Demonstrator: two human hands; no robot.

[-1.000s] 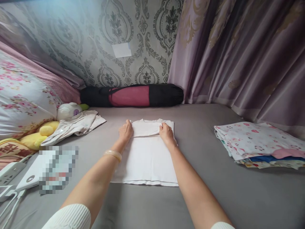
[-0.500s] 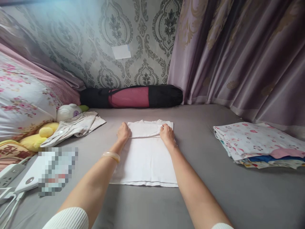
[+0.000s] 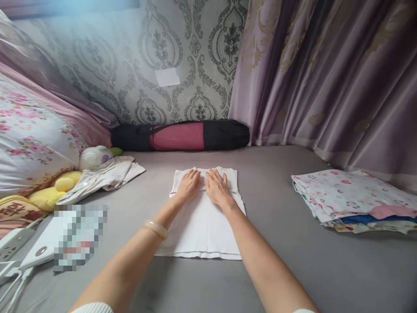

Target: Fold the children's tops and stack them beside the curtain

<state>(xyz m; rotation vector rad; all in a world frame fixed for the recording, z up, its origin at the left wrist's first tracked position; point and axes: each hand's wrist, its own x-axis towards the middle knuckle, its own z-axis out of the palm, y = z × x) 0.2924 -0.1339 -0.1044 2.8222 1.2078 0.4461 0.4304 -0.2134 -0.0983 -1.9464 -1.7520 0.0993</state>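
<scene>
A white shirt [image 3: 203, 228] lies spread on the grey bed sheet, its neckline at the far end and its hem nearest me. Folded sleeve fabric runs across its upper part. My left hand [image 3: 189, 184] rests flat on the upper left of the shirt, fingers stretched out. Beside it, my right hand [image 3: 217, 187] lies flat on the upper right with its fingers spread. Neither hand grips the cloth. The palms hide part of the folded strip. A pale bangle [image 3: 157, 229] circles my left wrist.
Folded patterned clothes [image 3: 352, 195] are stacked at the right. A crumpled light garment [image 3: 107, 176] lies left, by plush toys [image 3: 54, 191] and a floral pillow [image 3: 35, 139]. A power strip [image 3: 14, 243] with cables sits front left. A black and red roll bag [image 3: 177, 135] lies along the wall.
Both hands have let go of the folded strip's edges, moved inward towards the shirt's middle and flattened onto the cloth. The view has tilted up slightly.
</scene>
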